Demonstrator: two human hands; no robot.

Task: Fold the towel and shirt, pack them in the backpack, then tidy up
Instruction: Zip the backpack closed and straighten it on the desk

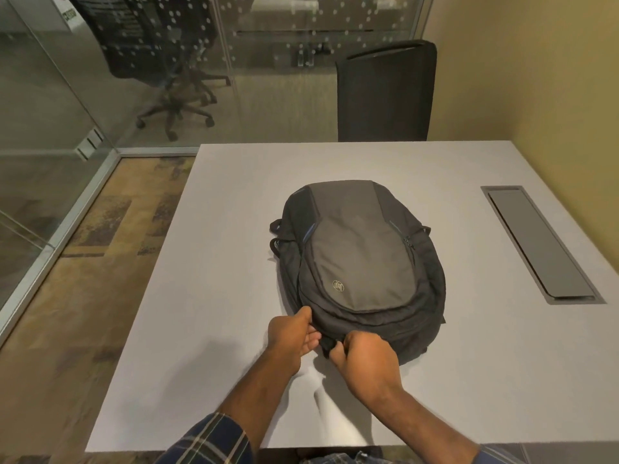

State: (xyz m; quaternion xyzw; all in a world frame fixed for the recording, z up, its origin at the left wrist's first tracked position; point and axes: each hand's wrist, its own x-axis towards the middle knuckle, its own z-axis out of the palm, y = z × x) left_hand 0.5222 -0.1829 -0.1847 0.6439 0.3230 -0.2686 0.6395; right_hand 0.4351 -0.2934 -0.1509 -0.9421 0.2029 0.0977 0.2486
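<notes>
Plaid sleeves [214,440] lead to two bare forearms reaching over the grey desk [207,296]. Left hand [293,336]: fingers curled, thumb on top, gripping the near edge of the backpack [361,262]. Right hand [363,358]: fingers closed in a pinch on the same edge (what exactly they pinch is hidden). Backpack lies flat at desk centre, zipped front panel up; a black chair [385,92] stands beyond.
</notes>
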